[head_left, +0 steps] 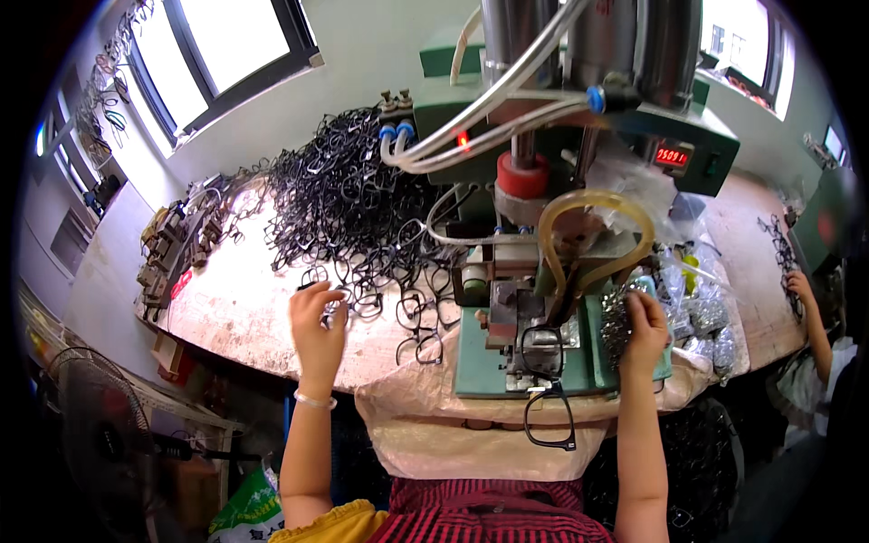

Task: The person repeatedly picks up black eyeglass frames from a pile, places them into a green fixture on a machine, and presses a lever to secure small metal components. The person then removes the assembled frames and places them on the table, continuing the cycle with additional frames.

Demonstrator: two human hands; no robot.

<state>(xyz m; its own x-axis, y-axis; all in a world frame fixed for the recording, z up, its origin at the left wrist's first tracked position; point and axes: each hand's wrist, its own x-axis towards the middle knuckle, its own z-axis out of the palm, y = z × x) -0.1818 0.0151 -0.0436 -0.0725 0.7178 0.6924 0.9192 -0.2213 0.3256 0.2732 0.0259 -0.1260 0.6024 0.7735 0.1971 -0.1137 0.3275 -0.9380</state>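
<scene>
Bright windows (231,45) are set in the pale wall beyond the workbench (231,312), and its far left stretch is covered by a tangled heap of black glasses frames (348,176). Right of centre, the view is dominated by a green press (480,366), topped by metal cylinders and fronted by a looped yellowish tube (593,198). And there, at its near edge, one black frame (554,387) is lodged below the tooling, its nearer rim jutting out over the cloth. Over on the left, the left hand (317,321) is held half curled by the heap's near edge; whether anything is gripped cannot be told. On the right, the right hand (645,326) is bent at the fingers, brought against a mound of small silvery pieces (616,328); any piece pinched there cannot be made out. Farther right, clear bags (711,317) are bunched, and a co-worker's hand (798,285) is glimpsed beyond.
</scene>
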